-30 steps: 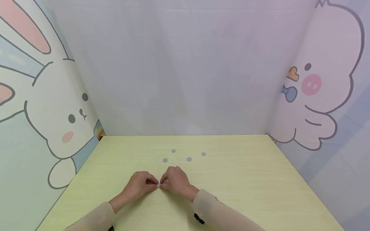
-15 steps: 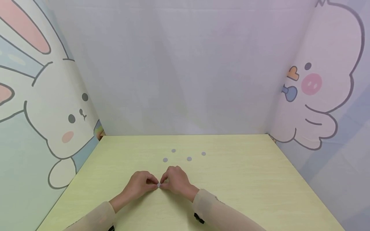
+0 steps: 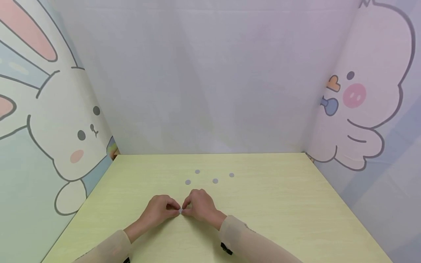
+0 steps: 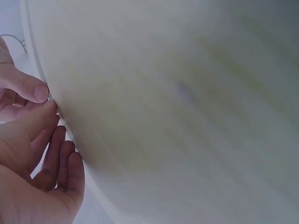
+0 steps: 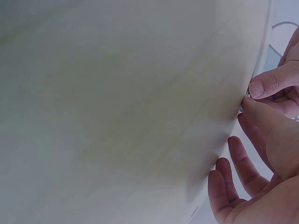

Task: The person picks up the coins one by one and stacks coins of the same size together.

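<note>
Near the middle of the table (image 3: 276, 215), a small grey coin-like disc (image 3: 180, 211) lies between both hands. My left hand (image 3: 158, 209) pinches its left edge with thumb and finger, and my right hand (image 3: 201, 205) pinches the right edge in the same way. Most of the disc is covered by fingertips. Seen from the left wrist, the left hand (image 4: 39, 158) keeps its fingertips on the tabletop, its thumb almost meeting the other hand's thumb. The right wrist view has the right hand (image 5: 261, 158) low against the table too; the disc is barely visible there.
Beyond the hands, several similar grey discs lie flat and apart, among them a near left disc (image 3: 188, 182), a far disc (image 3: 197, 171), a middle disc (image 3: 215, 180) and a right disc (image 3: 231, 175). A pale curtain (image 3: 210, 80) hangs behind the table, with cartoon-printed cloth on both sides.
</note>
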{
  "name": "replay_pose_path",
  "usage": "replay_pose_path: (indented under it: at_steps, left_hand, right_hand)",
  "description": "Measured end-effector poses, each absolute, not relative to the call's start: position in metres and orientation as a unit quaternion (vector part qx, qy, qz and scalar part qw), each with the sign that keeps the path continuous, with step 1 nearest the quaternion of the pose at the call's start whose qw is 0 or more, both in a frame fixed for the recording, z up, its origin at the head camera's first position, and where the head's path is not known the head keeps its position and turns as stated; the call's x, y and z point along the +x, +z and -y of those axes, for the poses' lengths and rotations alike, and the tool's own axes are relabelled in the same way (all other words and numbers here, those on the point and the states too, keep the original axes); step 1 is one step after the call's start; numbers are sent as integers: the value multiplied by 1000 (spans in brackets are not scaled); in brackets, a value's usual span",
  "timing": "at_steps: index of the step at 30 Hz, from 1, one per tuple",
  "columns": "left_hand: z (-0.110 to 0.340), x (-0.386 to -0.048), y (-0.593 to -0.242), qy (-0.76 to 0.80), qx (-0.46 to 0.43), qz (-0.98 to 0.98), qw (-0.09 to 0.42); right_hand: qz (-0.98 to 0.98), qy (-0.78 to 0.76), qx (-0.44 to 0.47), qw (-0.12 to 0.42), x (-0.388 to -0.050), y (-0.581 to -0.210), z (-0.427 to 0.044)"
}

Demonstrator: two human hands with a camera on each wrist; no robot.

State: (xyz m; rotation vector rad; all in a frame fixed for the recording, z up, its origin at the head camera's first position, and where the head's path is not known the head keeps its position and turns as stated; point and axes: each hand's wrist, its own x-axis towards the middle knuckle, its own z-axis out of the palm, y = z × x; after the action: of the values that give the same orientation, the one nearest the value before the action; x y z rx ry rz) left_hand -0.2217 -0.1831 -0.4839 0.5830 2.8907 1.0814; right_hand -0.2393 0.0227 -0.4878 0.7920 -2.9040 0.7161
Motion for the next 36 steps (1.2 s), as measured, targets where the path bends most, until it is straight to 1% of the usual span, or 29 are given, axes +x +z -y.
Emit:
replay_pose_path:
  at_steps: [11,21,28,36]
  left_hand:
    - [182,-223,-486,330,200,-923,-15]
    - [182,-222,-484,330,193,-924,-11]
    - [182,-222,-485,335,194,-922,-13]
    - [182,-220,-483,344,192,-919,-5]
  right_hand:
    - [939,229,256,26,-238,-487,-23]
    - [937,235,257,22,-237,-484,-23]
    - [935,232,267,32,-238,-486,-24]
    - [932,239,271,20,-240,-487,-25]
